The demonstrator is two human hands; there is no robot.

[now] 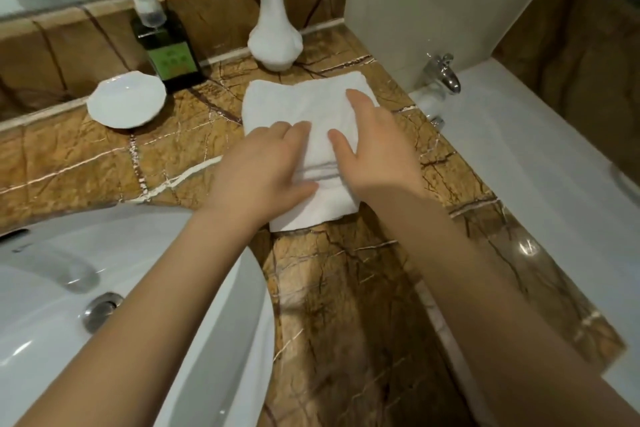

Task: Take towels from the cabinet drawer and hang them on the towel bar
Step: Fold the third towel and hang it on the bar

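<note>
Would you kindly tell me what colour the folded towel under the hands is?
White towel with grey stripes near one end, seen in the head view.

White towel (304,107), grey stripes; brown veined marble counter (346,288); white vase (275,28).

towel (298,104) 1 | hands (263,166) (377,152) 2 | vase (275,42) 1 | dish (126,102) 1

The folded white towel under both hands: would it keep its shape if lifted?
Probably not: the towel looks soft and creased, so it would likely droop and unfold. It seems light, and may slide on the polished marble counter.
</note>
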